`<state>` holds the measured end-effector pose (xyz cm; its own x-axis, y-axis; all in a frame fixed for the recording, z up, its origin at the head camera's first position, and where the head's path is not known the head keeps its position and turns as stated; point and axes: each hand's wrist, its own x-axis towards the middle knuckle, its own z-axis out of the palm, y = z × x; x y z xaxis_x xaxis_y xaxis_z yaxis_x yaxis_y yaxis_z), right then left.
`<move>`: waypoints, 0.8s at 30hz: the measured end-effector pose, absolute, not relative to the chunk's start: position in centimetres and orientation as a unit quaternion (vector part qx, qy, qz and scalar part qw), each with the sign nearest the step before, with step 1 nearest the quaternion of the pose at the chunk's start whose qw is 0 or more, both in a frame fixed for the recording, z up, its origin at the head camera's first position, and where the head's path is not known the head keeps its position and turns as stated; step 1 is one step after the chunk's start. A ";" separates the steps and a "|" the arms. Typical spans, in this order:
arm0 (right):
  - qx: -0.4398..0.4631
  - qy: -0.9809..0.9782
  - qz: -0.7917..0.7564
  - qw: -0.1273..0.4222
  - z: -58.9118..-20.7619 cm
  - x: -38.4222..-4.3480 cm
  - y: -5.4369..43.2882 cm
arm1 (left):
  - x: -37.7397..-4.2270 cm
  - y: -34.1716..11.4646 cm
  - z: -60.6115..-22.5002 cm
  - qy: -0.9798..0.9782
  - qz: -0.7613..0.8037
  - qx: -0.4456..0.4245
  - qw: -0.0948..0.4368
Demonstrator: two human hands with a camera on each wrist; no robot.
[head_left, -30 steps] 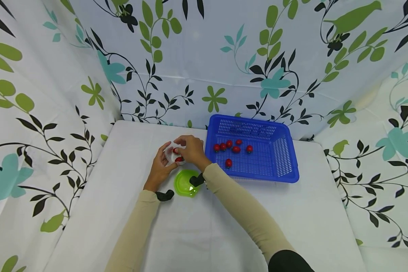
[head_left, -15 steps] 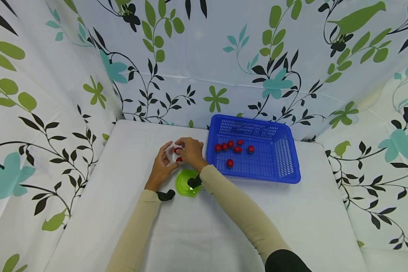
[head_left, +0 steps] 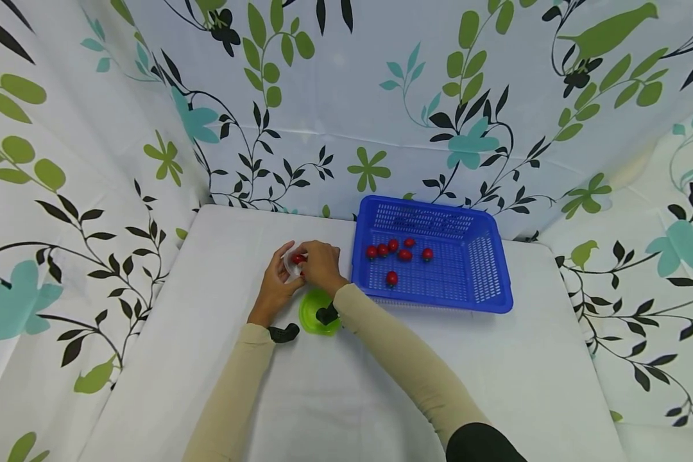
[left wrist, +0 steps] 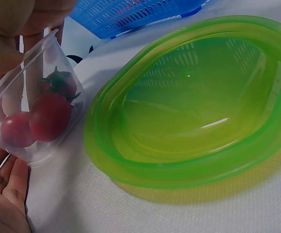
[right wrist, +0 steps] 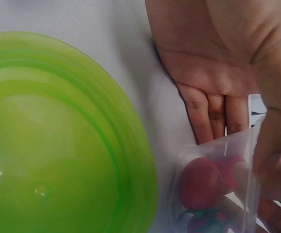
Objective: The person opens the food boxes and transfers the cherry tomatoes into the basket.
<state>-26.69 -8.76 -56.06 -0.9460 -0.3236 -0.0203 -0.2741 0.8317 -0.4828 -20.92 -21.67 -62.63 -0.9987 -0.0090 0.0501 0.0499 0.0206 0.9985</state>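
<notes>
A small clear plastic container [left wrist: 65, 53] holds a few red cherry tomatoes [left wrist: 50, 116], some with green stems. My left hand [head_left: 274, 289] grips it from the left, fingers and thumb around its side. From the right, my right hand [head_left: 321, 264] has its curled fingers at the container's mouth, on a cherry tomato [head_left: 298, 258]; their tips are partly hidden. Close by, on the near side, a green translucent lid [left wrist: 189, 97] lies on the white cloth, partly covered by the right wrist in the head view.
A blue plastic basket [head_left: 462, 273] stands to the right of my hands, with several loose tomatoes [head_left: 392, 278] inside. White cloth [head_left: 346, 391] covers the table. A leaf-patterned curtain [head_left: 329, 83] hangs along the back and sides.
The right hand has shifted slightly lower and farther over the container, covering more of it. The left hand keeps its grip. The basket and the tomatoes in it look unchanged.
</notes>
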 end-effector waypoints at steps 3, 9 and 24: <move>-0.154 0.952 -0.258 0.057 -56.2 -26.6 -8.8 | -20.9 -21.7 -62.7 -0.711 -0.702 -0.014 0.021; -0.151 0.945 -0.283 0.072 -56.3 -26.7 -9.0 | -20.8 -21.7 -62.6 -0.709 -0.704 -0.017 0.019; -0.154 0.928 -0.333 0.060 -56.0 -26.5 -8.7 | -20.8 -21.6 -62.5 -0.714 -0.699 -0.019 0.022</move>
<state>-26.47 -8.73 -55.96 -0.9451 -0.3267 -0.0092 -0.2463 0.7304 -0.6371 -20.75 -21.59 -62.54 -0.9983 -0.0031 0.0584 0.0583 0.0218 0.9981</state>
